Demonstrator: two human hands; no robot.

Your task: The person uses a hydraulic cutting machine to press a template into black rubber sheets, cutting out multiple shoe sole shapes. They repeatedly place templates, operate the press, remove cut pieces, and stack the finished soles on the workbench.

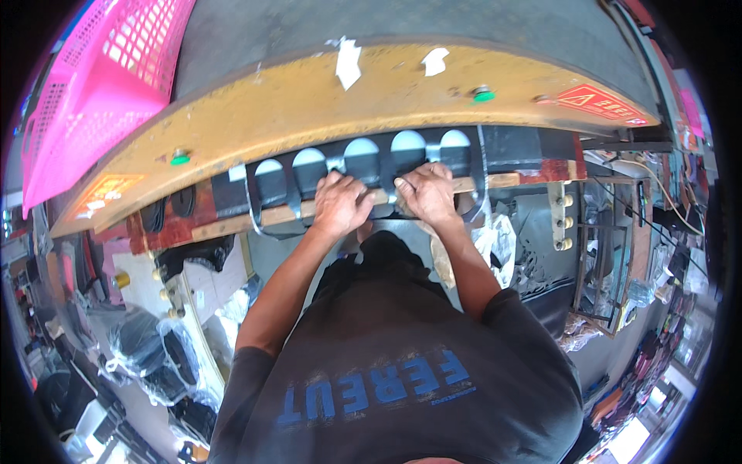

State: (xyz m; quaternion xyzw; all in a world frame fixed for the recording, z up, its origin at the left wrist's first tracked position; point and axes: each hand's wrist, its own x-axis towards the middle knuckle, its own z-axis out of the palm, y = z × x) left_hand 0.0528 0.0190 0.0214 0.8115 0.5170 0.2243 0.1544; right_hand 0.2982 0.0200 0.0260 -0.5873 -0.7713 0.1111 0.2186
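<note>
A metal cutting die (294,203) with a row of several rounded openings lies across black sheet material (512,149) under a yellow machine beam. The tops of the openings look pale and shiny, their lower parts dark. My left hand (340,205) is curled over the near side of the die, left of centre. To its right, my right hand (430,193) bends its fingers onto the same die, thumb toward the middle. Both sets of fingertips are partly hidden. Beneath the sheet is a worn red board (573,170) with a wooden strip (498,180) along its near edge.
The yellow beam (301,81) spans just beyond my hands, with green buttons (484,95) on it. A pink perforated basket (97,124) stands far left. A metal rack (610,255) is at right; plastic-wrapped items (151,352) lie at lower left.
</note>
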